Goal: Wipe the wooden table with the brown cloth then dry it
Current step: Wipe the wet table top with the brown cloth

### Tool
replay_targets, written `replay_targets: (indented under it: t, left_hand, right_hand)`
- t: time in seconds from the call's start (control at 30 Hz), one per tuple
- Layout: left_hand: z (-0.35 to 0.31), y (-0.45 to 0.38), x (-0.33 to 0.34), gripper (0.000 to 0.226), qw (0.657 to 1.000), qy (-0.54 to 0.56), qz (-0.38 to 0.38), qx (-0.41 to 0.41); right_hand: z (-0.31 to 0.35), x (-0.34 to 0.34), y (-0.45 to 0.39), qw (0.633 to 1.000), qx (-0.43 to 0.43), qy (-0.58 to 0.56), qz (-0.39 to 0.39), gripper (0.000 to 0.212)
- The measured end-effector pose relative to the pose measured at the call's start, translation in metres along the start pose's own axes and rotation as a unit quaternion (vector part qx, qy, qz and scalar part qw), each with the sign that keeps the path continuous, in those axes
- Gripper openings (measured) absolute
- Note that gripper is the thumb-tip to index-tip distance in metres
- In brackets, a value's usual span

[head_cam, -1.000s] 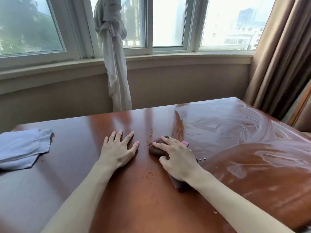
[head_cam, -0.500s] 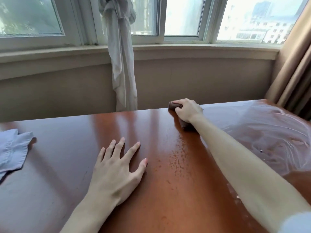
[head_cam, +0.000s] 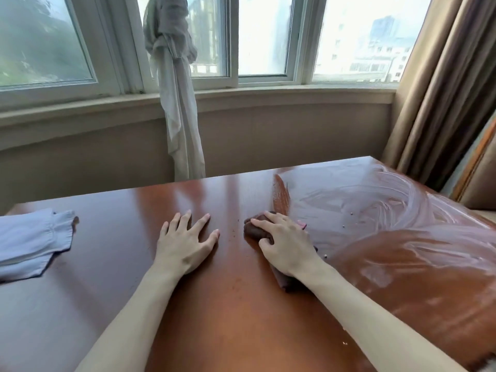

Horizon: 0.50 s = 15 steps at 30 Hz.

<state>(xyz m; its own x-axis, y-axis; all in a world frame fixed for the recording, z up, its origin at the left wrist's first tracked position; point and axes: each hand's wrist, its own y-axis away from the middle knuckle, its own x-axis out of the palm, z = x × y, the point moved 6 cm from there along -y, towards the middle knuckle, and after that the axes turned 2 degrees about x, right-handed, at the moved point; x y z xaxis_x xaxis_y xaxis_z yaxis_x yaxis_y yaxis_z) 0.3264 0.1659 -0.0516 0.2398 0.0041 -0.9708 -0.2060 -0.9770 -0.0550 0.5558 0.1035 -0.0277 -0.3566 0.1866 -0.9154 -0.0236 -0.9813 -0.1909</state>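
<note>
With the right hand (head_cam: 288, 244) curled over the bunched brown cloth (head_cam: 256, 229) at mid-table, its long axis running toward the person, dry wood lies left, where the left hand (head_cam: 185, 244) rests flat, fingers splayed, holding nothing.

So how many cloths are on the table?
2. The brown cloth sits near the middle of the table, pressed under the right hand. A light blue cloth lies at the left edge, partly cut off, untouched. None seems hidden.

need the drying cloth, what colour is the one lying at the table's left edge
Pale blue cloth, plain, seen in the head view.
</note>
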Motion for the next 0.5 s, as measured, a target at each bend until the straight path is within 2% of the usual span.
replay_targets:
  t: [0.1, 0.2, 0.3, 0.5]
  left_hand:
    - [0.000, 0.002, -0.003, 0.068, 1.000, 0.003, 0.001, 0.000]
    - [0.001, 0.003, -0.002, 0.068, 1.000, 0.006, -0.006, 0.003]
    - [0.002, 0.002, -0.001, 0.067, 1.000, 0.008, -0.016, 0.009]
    - [0.006, -0.002, 0.006, 0.072, 1.000, 0.003, -0.028, 0.010]
  right_hand:
    - [0.009, -0.003, 0.053, 1.000, -0.016, 0.003, 0.007, 0.057]
    - [0.008, -0.008, 0.053, 1.000, -0.022, -0.009, 0.017, 0.056]
    - [0.000, -0.008, 0.008, 1.000, -0.015, -0.016, 0.011, 0.052]
    - [-0.040, 0.008, -0.145, 0.999, 0.042, -0.017, -0.018, 0.048]
